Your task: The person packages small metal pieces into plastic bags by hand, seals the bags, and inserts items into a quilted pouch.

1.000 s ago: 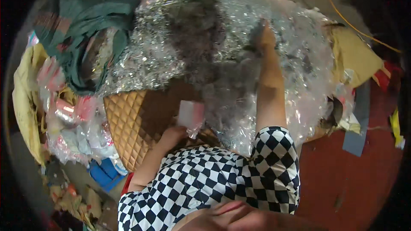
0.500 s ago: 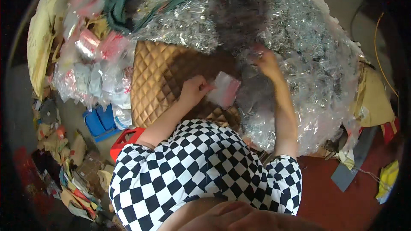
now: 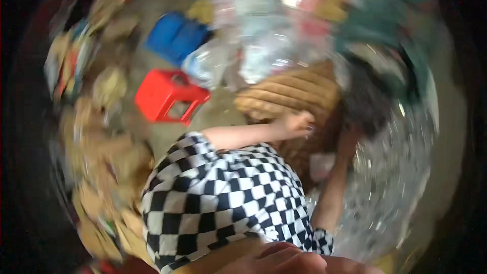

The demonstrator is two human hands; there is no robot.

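The whole view is smeared by motion. My left hand (image 3: 298, 124) is over the brown quilted surface (image 3: 297, 89), its fingers curled in; what they may hold is too blurred to make out. Farther right, my right hand (image 3: 350, 136) lies in shadow at the border between the quilted surface and the heap of clear, shiny plastic (image 3: 390, 172). Its fingers are too dark and smeared to read. A small clear packet with some pink (image 3: 321, 166) rests on the quilted surface beside my right forearm, apart from my left hand.
A red plastic stool (image 3: 161, 96) stands to the left, with a blue plastic container (image 3: 175, 38) behind it. Clear and pink plastic bags (image 3: 269, 45) are piled at the back, beside dark green cloth (image 3: 380, 15). Cardboard and paper scraps (image 3: 101, 152) cover the floor at far left.
The view has swung left, bringing the stool and blue container nearer the middle. My left hand has come away from the small packet, which now lies nearer my right forearm.
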